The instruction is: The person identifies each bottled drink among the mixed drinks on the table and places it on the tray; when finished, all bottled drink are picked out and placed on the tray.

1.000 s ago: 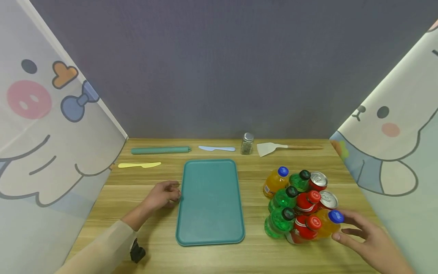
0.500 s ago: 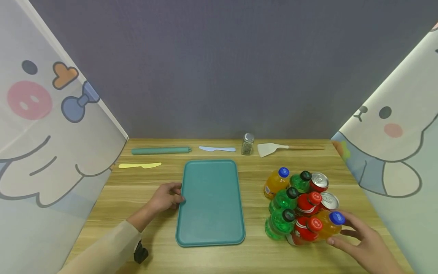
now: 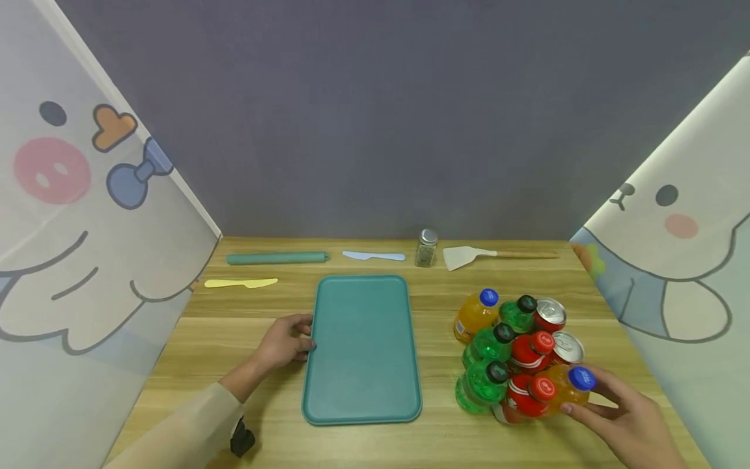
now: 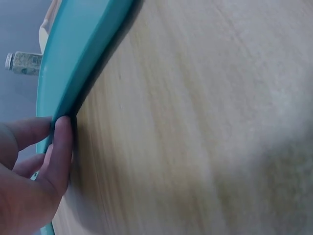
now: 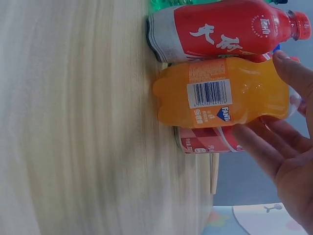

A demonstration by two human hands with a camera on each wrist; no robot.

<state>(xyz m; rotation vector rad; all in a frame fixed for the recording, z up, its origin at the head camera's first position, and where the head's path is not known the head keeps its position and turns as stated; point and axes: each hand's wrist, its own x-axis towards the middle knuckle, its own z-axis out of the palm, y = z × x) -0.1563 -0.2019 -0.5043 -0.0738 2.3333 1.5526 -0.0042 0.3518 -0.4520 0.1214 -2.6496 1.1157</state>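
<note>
A teal rectangular tray lies at the middle of the table. My left hand pinches its left rim; the left wrist view has the fingertips right at the edge. On the right, an orange soda bottle with a blue cap stands at the near right corner of a tight group of drinks. My right hand grips this bottle from the right, thumb on the near side and fingers partly hidden behind. Beside it in the right wrist view is a red bottle, with a red can behind.
Several green bottles, another orange bottle and silver-topped cans crowd the group. Along the back lie a teal rolling pin, a blue knife, a shaker and a spatula. A yellow knife lies left.
My left thumb has come onto the tray's rim, its fingers having moved in from beside it. My right hand has moved in on the orange bottle, its thumb now against the near side.
</note>
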